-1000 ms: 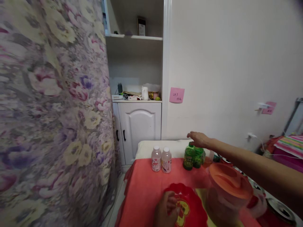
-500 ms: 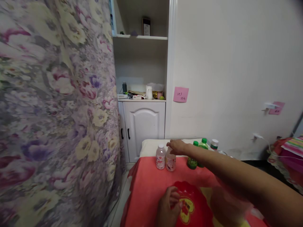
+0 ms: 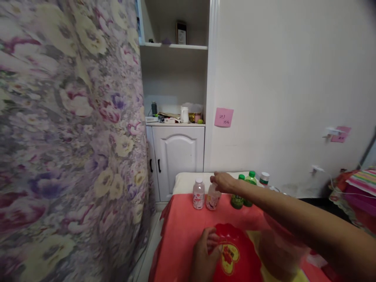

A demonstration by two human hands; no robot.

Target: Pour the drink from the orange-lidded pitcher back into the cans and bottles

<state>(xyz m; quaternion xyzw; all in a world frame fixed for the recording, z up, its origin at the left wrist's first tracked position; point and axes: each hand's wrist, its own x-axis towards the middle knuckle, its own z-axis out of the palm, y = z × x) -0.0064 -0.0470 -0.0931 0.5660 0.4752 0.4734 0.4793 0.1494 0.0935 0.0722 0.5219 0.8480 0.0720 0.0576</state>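
My right hand (image 3: 223,182) reaches across the table, its fingers closed over the cap of a small pink bottle (image 3: 212,200), which tilts slightly. A second small pink bottle (image 3: 198,194) stands upright just left of it. My left hand (image 3: 205,254) rests on the edge of a red plate (image 3: 235,250) near the table's front, fingers curled on its rim. Two green bottles (image 3: 243,194) stand right of my right hand, partly behind my forearm.
The table has a red cloth (image 3: 182,231). A white-capped jar (image 3: 264,178) stands at the back right. A flowered curtain (image 3: 70,141) fills the left. Behind are a white cabinet (image 3: 176,156) with clutter on top, a wall with a pink note (image 3: 223,117), and striped fabric (image 3: 362,178).
My right hand has swung left from the green bottles to the right pink bottle and closed on its cap, tilting it. The orange-lidded container has gone from view. The left hand stays on the plate.
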